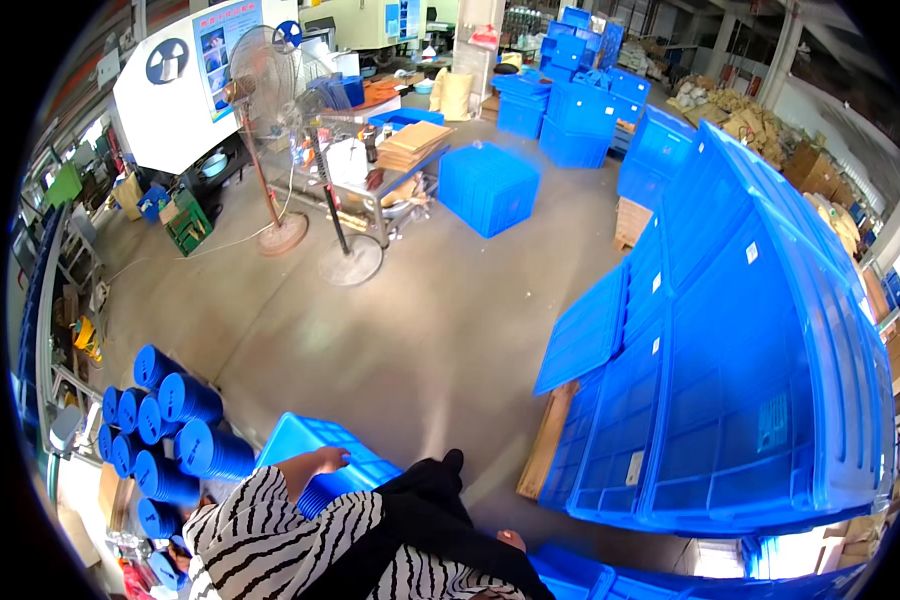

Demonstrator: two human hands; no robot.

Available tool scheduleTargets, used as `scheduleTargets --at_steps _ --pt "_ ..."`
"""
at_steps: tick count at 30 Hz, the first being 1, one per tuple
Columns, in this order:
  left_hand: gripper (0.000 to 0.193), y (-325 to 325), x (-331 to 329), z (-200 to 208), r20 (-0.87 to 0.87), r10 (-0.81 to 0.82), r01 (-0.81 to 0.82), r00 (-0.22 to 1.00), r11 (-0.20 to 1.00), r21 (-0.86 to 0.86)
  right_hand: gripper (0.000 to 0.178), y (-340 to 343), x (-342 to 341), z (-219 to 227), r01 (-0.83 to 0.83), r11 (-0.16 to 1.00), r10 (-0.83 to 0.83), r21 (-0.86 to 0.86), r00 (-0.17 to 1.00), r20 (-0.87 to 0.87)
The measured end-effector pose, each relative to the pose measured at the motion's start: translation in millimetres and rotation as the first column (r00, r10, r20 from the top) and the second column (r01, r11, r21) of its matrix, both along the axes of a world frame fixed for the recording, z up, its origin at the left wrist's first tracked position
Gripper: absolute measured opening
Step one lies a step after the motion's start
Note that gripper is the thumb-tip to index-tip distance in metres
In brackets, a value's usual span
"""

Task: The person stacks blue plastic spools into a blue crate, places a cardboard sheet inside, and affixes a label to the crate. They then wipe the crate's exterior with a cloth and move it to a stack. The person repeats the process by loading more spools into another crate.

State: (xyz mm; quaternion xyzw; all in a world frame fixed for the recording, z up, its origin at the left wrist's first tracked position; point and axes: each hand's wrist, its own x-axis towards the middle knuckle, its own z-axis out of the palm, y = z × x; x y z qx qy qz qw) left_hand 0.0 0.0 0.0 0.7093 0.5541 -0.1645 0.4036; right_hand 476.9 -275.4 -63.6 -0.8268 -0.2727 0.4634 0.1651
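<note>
Presently, the crate (305,432) sits right of the blue stacks (210,450), left hand (328,460) over it, right hand (511,540) near the trousers (425,505). Whether either grip is apart or clamped cannot be told. Advisably, steady the crate and keep each reach unhurried.

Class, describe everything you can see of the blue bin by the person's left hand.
The bin is bright blue, glossy and plastic-looking, with straight edges. It stands low, just right of darker blue stacks. The left hand and striped sleeve hide part of it; whether the hand touches it is unclear.
</note>
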Motion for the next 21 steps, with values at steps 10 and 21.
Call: scheduleTargets --at_steps 10,21 --pt "0.048 138.2 38.6 -81.9 0.441 0.067 -0.090 0.895 0.996 0.030 0.032 239.0 77.3 -12.6 -0.184 0.983 0.181 0.021 0.978 0.099" --pt "0.051 224.8 48.5 -15.3 0.208 0.580 -0.568 0.787 0.814 -0.122 0.025 617.5 27.1 29.1 -0.566 0.824 0.564 -0.021 0.823 -0.063"
